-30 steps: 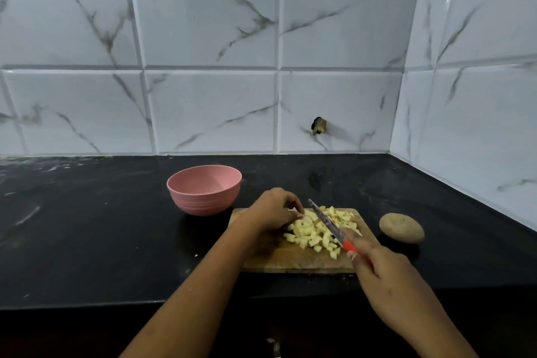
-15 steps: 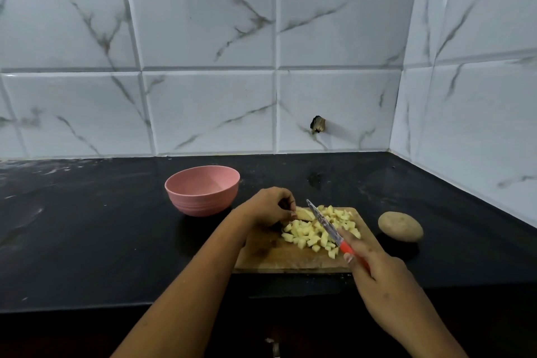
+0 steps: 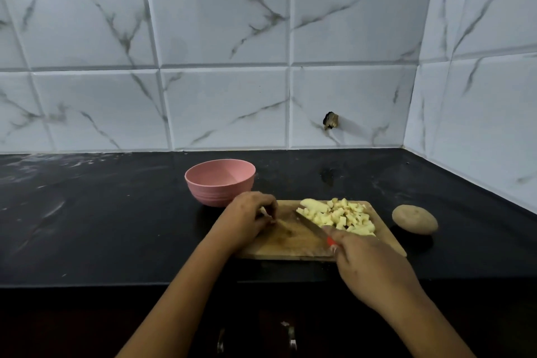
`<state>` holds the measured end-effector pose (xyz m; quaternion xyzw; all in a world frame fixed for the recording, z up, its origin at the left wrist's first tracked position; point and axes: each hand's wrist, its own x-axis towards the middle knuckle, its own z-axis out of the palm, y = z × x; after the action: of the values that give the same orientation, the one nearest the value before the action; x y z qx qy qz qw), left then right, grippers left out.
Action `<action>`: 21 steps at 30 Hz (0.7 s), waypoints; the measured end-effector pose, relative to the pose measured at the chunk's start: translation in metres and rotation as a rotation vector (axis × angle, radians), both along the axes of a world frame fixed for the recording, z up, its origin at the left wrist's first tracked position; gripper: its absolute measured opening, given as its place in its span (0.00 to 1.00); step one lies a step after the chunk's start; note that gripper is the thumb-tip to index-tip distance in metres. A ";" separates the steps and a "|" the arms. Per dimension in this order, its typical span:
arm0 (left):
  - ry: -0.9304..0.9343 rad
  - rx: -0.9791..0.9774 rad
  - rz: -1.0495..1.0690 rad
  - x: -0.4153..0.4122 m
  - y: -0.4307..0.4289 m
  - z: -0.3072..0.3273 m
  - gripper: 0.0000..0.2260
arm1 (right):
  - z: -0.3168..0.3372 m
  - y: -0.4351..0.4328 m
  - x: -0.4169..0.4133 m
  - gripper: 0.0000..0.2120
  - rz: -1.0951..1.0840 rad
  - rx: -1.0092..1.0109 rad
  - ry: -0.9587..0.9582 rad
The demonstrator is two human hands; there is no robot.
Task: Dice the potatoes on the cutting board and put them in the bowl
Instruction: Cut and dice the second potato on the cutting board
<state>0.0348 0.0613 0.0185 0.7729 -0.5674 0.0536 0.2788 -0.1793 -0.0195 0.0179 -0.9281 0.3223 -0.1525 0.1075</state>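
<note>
The right hand (image 3: 369, 267) grips the knife (image 3: 309, 224) beside the diced potato (image 3: 340, 216); the left hand (image 3: 250, 216) pinches a pale piece (image 3: 263, 209). A hasty sweep could scatter cubes off the cutting board (image 3: 290, 241).

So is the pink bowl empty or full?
Empty: the pink bowl shows a bare inside; the diced potato lies on the cutting board.

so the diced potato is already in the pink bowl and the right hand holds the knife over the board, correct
Not quite. The head view shows the diced potato piled on the cutting board, not in the pink bowl, which looks empty. The right hand does hold the knife over the board.
</note>
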 end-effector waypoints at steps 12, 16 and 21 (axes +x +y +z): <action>0.302 0.036 0.131 -0.027 0.011 -0.012 0.09 | -0.003 0.025 -0.003 0.22 0.091 0.043 -0.113; 0.319 -0.020 0.248 -0.038 0.009 -0.014 0.07 | -0.003 0.036 -0.001 0.24 0.091 0.026 -0.093; 0.390 -0.093 0.298 -0.045 0.008 -0.014 0.04 | -0.001 0.041 0.002 0.26 0.094 0.035 -0.022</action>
<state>-0.0100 0.0692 0.0048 0.8301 -0.3796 -0.0302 0.4073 -0.1773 0.0211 0.0172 -0.9384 0.2795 -0.1519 0.1346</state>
